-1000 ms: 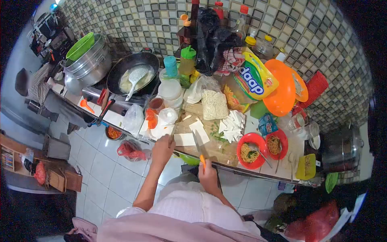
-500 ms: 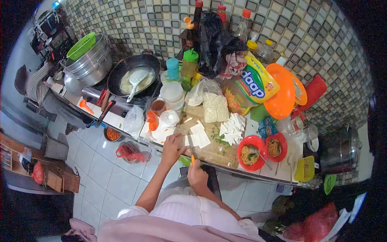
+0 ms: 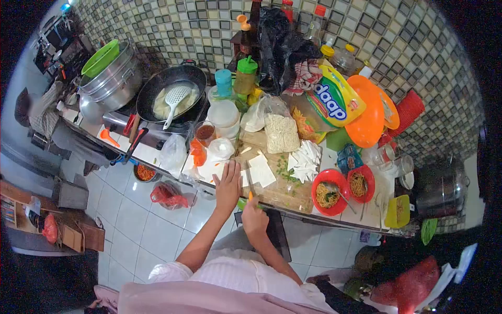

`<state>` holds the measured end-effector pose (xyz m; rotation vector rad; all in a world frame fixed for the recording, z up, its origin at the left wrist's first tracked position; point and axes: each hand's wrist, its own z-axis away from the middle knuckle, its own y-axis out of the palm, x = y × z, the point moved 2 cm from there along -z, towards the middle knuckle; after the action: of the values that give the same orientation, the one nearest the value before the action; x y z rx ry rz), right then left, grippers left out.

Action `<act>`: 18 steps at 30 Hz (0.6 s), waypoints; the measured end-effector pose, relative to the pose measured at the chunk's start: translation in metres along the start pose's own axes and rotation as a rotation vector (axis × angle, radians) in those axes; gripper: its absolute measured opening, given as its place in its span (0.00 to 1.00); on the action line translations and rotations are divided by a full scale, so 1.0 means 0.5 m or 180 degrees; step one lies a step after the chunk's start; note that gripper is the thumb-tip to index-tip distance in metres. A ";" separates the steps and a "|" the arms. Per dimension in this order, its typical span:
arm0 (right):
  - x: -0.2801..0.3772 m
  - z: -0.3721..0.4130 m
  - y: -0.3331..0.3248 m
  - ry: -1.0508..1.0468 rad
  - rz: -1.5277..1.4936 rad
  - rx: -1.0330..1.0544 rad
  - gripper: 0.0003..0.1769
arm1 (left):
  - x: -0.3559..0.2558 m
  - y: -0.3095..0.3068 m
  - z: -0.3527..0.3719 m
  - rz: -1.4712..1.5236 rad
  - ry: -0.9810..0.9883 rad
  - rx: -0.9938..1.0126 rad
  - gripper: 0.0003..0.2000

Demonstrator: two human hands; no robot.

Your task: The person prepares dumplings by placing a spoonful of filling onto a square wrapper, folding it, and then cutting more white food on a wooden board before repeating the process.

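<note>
The right hand clenched an orange-handled knife, its blade running straight ahead over white square sheets; the left hand, flat and open, pressed them just beside the blade.

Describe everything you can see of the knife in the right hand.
The knife has a slim, dark, metal-looking blade and an orange handle. Only a short stub of the handle shows above the right hand, which grips it. The knife points away from the person, with its blade low over the white sheets on the wooden cutting board. The left hand lies flat just beside the blade; whether they touch cannot be told.
</note>
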<state>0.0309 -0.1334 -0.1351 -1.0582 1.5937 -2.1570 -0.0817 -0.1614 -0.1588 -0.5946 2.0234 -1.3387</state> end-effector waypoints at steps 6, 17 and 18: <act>-0.012 0.034 0.017 0.0051 0.0167 0.0206 0.13 | 0.007 0.014 0.001 0.0058 0.0020 -0.0085 0.20; -0.020 0.031 -0.031 -0.0236 0.0117 -0.0322 0.14 | 0.011 0.022 0.004 0.0095 0.0038 -0.0153 0.20; -0.013 0.018 -0.028 -0.0369 0.0035 -0.0631 0.15 | 0.013 0.023 0.006 0.0175 0.0023 -0.0163 0.20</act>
<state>0.0444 -0.1311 -0.1239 -1.2048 1.7817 -1.9232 -0.0844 -0.1632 -0.1719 -0.5536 2.0702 -1.2620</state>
